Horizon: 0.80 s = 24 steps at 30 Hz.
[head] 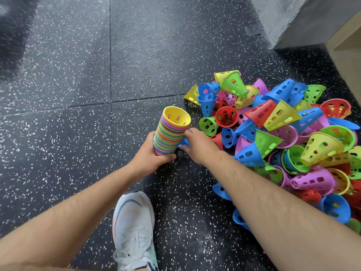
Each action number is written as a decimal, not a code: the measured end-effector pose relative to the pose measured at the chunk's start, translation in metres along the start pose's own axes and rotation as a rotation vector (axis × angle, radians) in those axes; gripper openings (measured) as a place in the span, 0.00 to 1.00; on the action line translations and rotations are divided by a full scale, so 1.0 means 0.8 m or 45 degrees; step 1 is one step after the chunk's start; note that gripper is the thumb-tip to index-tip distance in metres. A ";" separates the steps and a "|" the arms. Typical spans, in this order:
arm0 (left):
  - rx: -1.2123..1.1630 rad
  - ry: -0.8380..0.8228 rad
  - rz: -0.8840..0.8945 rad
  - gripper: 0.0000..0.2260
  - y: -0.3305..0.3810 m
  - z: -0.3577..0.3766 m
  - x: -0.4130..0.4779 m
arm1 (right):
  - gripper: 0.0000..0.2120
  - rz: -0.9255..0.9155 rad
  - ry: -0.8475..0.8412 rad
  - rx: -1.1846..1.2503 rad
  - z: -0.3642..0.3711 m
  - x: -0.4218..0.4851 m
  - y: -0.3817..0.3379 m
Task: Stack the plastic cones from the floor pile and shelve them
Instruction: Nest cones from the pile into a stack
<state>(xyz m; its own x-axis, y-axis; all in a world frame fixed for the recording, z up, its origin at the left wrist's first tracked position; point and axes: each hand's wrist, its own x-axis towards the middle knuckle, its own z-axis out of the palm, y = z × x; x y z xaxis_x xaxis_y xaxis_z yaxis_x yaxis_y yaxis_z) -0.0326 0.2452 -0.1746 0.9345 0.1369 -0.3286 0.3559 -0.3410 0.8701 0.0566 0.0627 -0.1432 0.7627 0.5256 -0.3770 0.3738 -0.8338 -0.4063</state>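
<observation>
As far as writing goes: the white shoe has side markings too blurred to read.
Left hand: its fingers are wrapped tightly round the lower end of the stack of cones, held over the speckled floor.
Right hand: its fingers are curled narrowly on a blue cone, which is right against the stack's lower right side.
Stack direction: the long axis is tilted, with the narrow ends down in the left palm and the wide mouth up and away. A yellow cone lines the mouth.
Pile: loose blue, green, yellow, red and purple cones lie toward the floor's right edge, just right of both hands, pointing every way.
</observation>
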 end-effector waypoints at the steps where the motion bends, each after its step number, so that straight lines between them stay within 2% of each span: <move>1: 0.000 0.007 -0.006 0.31 0.000 0.000 0.000 | 0.20 0.019 0.030 0.056 0.001 -0.004 0.002; 5: 0.001 0.001 0.000 0.32 0.001 -0.002 0.000 | 0.17 0.149 0.157 0.274 -0.001 -0.023 0.011; 8: -0.012 -0.017 -0.004 0.35 0.003 -0.002 0.001 | 0.13 0.184 0.225 0.327 -0.009 -0.034 0.023; 11: -0.026 -0.038 0.010 0.36 0.005 -0.001 0.002 | 0.08 0.101 0.508 0.436 -0.027 -0.040 0.032; 15: -0.011 -0.063 0.033 0.31 0.009 0.001 0.003 | 0.06 0.071 0.901 0.532 -0.076 -0.054 0.028; 17: 0.007 -0.082 0.048 0.31 0.012 0.003 0.002 | 0.07 0.030 1.015 0.585 -0.097 -0.064 0.023; 20: 0.037 -0.102 0.064 0.33 0.011 0.007 0.002 | 0.08 -0.059 1.012 0.631 -0.105 -0.074 0.010; 24: 0.118 -0.125 0.108 0.31 0.008 0.008 0.003 | 0.12 -0.119 0.845 0.567 -0.089 -0.078 -0.005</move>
<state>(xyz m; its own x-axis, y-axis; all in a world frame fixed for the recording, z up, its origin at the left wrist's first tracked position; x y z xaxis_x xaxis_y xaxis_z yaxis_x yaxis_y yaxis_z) -0.0281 0.2371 -0.1721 0.9558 0.0143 -0.2938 0.2708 -0.4327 0.8599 0.0452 0.0214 -0.0590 0.9457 0.2627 0.1915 0.3125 -0.5721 -0.7583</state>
